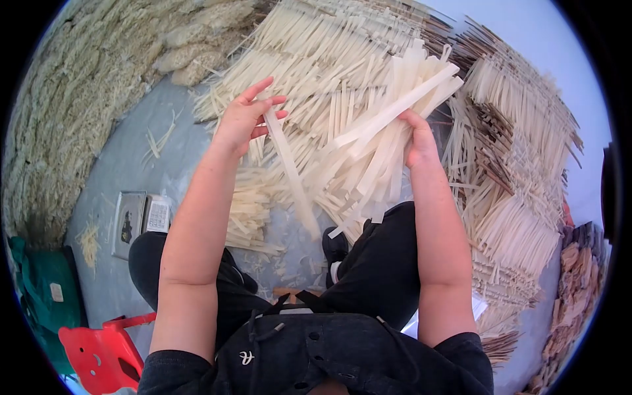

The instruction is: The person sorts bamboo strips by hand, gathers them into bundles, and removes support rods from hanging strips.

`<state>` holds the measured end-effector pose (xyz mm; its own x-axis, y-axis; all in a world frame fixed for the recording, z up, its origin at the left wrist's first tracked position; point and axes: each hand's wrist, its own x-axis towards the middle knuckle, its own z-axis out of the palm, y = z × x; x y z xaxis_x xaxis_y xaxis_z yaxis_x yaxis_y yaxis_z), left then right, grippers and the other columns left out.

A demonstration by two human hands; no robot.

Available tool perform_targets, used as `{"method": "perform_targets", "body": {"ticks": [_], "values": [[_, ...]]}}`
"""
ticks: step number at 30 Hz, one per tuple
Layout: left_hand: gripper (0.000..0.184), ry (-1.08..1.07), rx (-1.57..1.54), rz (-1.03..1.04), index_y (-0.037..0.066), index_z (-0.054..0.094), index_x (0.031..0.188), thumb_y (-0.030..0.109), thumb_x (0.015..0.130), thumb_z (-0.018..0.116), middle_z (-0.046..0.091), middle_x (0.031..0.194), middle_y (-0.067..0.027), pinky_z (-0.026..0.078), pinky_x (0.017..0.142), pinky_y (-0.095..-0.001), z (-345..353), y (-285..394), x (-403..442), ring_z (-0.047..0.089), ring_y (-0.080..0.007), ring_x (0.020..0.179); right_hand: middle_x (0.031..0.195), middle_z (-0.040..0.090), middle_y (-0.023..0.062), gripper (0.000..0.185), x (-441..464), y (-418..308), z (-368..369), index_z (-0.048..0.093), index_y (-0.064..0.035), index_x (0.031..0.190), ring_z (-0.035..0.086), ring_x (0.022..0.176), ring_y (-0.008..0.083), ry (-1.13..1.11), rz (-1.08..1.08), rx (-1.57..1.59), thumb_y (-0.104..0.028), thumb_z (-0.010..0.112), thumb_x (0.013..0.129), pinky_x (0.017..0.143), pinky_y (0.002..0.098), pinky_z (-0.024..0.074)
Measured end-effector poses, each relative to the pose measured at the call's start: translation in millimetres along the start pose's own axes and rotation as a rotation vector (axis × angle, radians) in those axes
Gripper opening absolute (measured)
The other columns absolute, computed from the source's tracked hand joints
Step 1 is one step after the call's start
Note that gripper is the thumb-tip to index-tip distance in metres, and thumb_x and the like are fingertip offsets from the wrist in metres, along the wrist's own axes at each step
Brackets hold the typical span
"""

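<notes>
My left hand (249, 120) pinches the upper end of one long, pale, translucent flat strip (287, 168), which hangs down toward my feet. Its other fingers are spread. In my right hand (420, 139) is a thick fanned bundle of similar pale strips (388, 122), gripped from the right side; part of the fingers is hidden behind it. Lower ends of the bundle droop over my knee. Beneath and beyond both hands lies a broad heap of the same strips (309, 66). A smaller pile of short strips (247, 220) rests between my legs.
A small scale with a keypad (157, 216) stands left of my knee. A red chair (99, 355) and a green bag (56, 283) are at lower left. Fibrous bundles (85, 85) line the left wall. Stacked strips (520, 191) and brown pieces (573, 296) rise at right.
</notes>
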<state>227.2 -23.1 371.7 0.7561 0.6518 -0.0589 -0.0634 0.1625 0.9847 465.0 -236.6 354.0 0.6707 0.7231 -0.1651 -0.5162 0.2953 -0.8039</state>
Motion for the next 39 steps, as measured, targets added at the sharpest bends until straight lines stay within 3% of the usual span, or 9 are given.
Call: {"method": "perform_targets", "body": {"ticks": [8, 13, 19, 28, 35, 39], "values": [[0.049, 0.148, 0.088, 0.012, 0.02, 0.043, 0.141, 0.008, 0.093, 0.05, 0.065, 0.115, -0.005, 0.053, 0.074, -0.031, -7, -19, 7, 0.065, -0.0144, 0.094, 0.115, 0.062, 0.0154, 0.05, -1, -11, -14, 0.055, 0.0011, 0.12, 0.059, 0.106, 0.0318, 0.071, -0.056, 0.01, -0.01, 0.069, 0.073, 0.098, 0.0456, 0.0462], [0.043, 0.253, 0.174, 0.053, 0.021, 0.054, 0.133, 0.01, 0.092, 0.057, 0.068, 0.101, -0.0017, 0.052, 0.061, -0.0267, -5, -44, 18, 0.063, -0.0091, 0.077, 0.114, 0.062, 0.0155, 0.05, -5, -16, -16, 0.055, 0.0014, 0.12, 0.059, 0.106, 0.0316, 0.116, -0.065, 0.025, -0.009, 0.069, 0.073, 0.098, 0.0457, 0.0462], [0.044, 0.275, 0.354, 0.121, 0.019, 0.054, 0.133, 0.008, 0.09, 0.057, 0.069, 0.093, -0.0019, 0.05, 0.054, -0.0243, -10, -90, 36, 0.059, -0.0071, 0.065, 0.114, 0.062, 0.0153, 0.052, -3, -26, -31, 0.054, 0.0024, 0.122, 0.059, 0.106, 0.0316, 0.119, -0.163, 0.02, -0.008, 0.069, 0.074, 0.097, 0.0438, 0.0464], [0.045, 0.378, 0.159, 0.051, 0.021, 0.053, 0.133, 0.006, 0.09, 0.053, 0.068, 0.098, -0.0003, 0.051, 0.059, -0.0262, -40, -86, 38, 0.059, -0.0074, 0.073, 0.112, 0.062, 0.0132, 0.053, -3, -40, -60, 0.054, 0.001, 0.119, 0.058, 0.105, 0.0317, 0.204, -0.213, 0.047, -0.008, 0.073, 0.071, 0.096, 0.0435, 0.047], [0.045, 0.426, 0.146, 0.058, 0.022, 0.052, 0.134, 0.007, 0.091, 0.054, 0.068, 0.097, 0.0011, 0.049, 0.056, -0.0249, -40, -98, 46, 0.057, -0.0064, 0.07, 0.111, 0.062, 0.0126, 0.052, -6, -44, -65, 0.055, -0.0001, 0.119, 0.058, 0.105, 0.0307, 0.237, -0.193, 0.067, -0.008, 0.073, 0.07, 0.096, 0.0426, 0.0466], [0.046, 0.416, 0.201, 0.1, 0.021, 0.049, 0.135, 0.009, 0.091, 0.055, 0.069, 0.096, 0.0021, 0.047, 0.055, -0.0238, -49, -100, 44, 0.057, -0.0053, 0.069, 0.113, 0.062, 0.0119, 0.051, -11, -51, -71, 0.056, -0.001, 0.117, 0.058, 0.105, 0.0297, 0.299, -0.288, 0.057, -0.009, 0.074, 0.07, 0.096, 0.0422, 0.0465]]}}
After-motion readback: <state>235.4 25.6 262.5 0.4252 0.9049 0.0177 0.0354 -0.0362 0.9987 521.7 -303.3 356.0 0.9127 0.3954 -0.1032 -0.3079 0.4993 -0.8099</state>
